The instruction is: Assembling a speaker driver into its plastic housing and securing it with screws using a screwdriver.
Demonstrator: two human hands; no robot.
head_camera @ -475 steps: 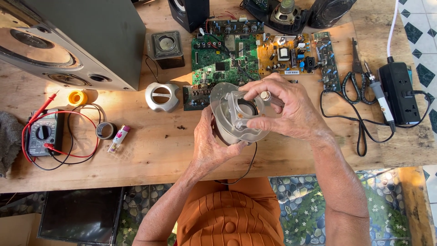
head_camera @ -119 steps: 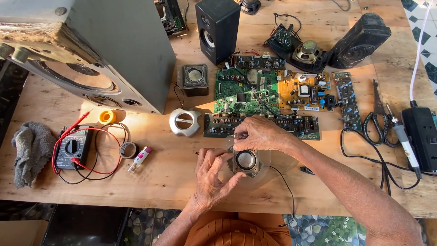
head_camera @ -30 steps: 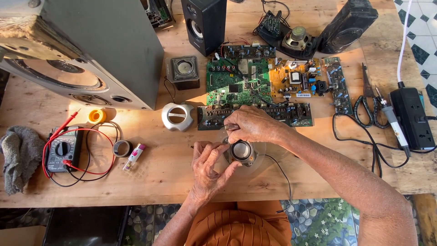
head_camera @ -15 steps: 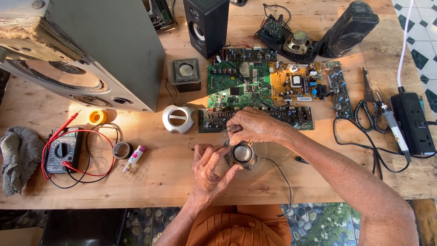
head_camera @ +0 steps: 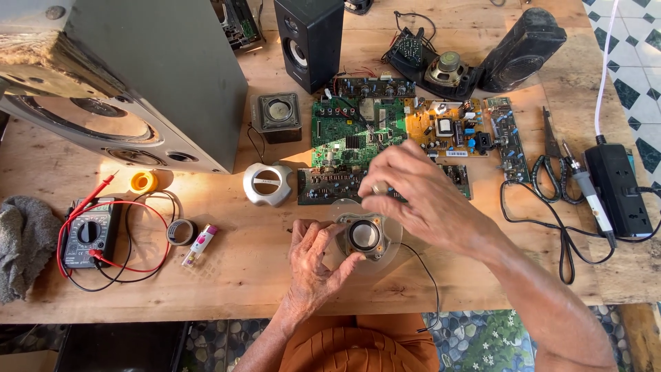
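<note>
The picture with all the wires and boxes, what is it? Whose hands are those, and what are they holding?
It is a single picture from a camera worn on a person's head, looking down at a wooden table. Both hands belong to that person. The left hand steadies a small round speaker part that rests on the table. The right hand hovers just above it, fingers pinched together, though what they pinch is too small to tell. Around them lie green and orange circuit boards, a big grey speaker box, a small black speaker, a meter with red wires, scissors and a grey cloth.
</note>
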